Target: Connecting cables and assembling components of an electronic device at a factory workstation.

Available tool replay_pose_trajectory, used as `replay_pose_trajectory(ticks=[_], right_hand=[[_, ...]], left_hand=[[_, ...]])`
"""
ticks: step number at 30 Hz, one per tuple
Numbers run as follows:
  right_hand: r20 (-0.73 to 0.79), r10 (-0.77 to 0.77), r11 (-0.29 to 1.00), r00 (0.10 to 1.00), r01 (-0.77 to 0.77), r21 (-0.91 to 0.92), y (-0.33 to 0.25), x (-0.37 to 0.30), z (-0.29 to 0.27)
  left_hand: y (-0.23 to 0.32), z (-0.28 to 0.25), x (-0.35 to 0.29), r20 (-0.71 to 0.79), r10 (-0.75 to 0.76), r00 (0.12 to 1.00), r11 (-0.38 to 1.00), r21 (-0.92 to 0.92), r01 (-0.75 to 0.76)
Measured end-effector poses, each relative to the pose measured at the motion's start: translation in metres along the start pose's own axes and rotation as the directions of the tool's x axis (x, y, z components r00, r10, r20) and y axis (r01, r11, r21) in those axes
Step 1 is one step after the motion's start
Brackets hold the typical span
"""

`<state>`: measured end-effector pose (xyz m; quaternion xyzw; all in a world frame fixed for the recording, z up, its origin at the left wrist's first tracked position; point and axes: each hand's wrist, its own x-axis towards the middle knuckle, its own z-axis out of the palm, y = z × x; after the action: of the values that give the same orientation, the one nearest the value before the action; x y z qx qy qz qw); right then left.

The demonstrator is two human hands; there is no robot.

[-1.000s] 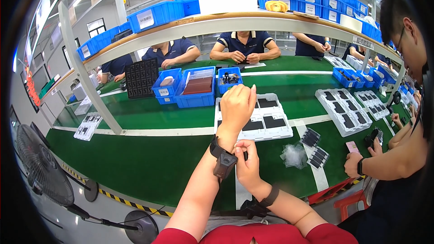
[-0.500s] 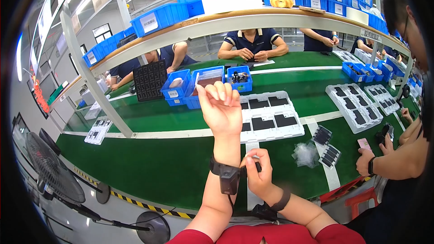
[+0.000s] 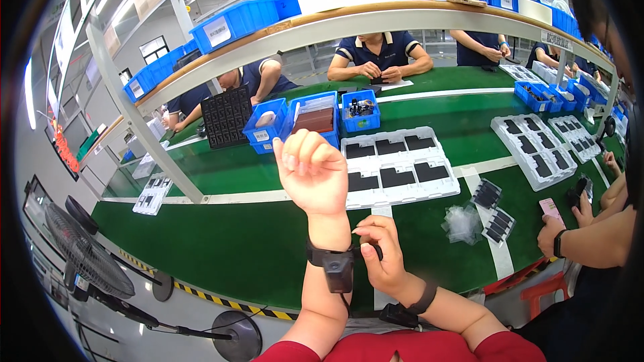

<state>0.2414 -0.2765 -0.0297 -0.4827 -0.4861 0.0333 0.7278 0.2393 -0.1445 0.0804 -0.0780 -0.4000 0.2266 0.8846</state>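
Note:
My left hand [image 3: 310,171] is raised above the green bench, fingers curled into a loose fist with nothing in it. A black wrist strap with a small box [image 3: 333,265] is around my left wrist. My right hand [image 3: 380,257] pinches that strap on the wrist's right side. A black band [image 3: 424,298] circles my right wrist. Just beyond my left hand lies a white tray [image 3: 398,169] holding several flat black parts.
Blue bins [image 3: 312,118] and a black grid tray [image 3: 227,115] stand behind the white tray. More white trays [image 3: 551,146] lie at the right. A clear bag [image 3: 461,221] and small black parts [image 3: 492,209] sit nearby. People work opposite and at my right. A floor fan [image 3: 84,253] stands at the left.
My left fist has stayed raised while I leaned closer to the bench. My right hand has slid from beside the forearm onto the strap at the wrist.

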Motion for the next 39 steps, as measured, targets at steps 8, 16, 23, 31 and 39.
replay_pose_trajectory(ticks=[8,16,23,31,39], right_hand=[[0.208,0.18,0.89,0.962,-0.249,0.382,-0.014,-0.001,-0.014],[0.359,0.497,0.319,0.79,-0.55,0.772,0.016,0.001,0.003],[0.472,0.573,0.115,0.67,-0.636,0.763,0.015,0.002,0.024],[0.344,0.653,0.433,0.675,-0.705,0.561,0.049,0.018,-0.004],[0.382,0.564,0.607,0.732,-0.681,0.41,0.041,-0.027,-0.008]], left_hand=[[-0.007,0.026,-0.007,0.08,-0.001,0.997,0.978,-0.206,0.017],[-0.031,0.037,-0.011,0.248,-0.006,0.969,0.961,-0.265,0.074],[-0.029,0.02,-0.008,0.131,-0.062,0.989,0.992,-0.105,0.076],[-0.003,-0.041,0.002,-0.091,0.297,0.95,0.556,0.826,-0.095],[0.043,-0.084,0.003,0.059,0.627,0.777,0.042,0.993,-0.11]])
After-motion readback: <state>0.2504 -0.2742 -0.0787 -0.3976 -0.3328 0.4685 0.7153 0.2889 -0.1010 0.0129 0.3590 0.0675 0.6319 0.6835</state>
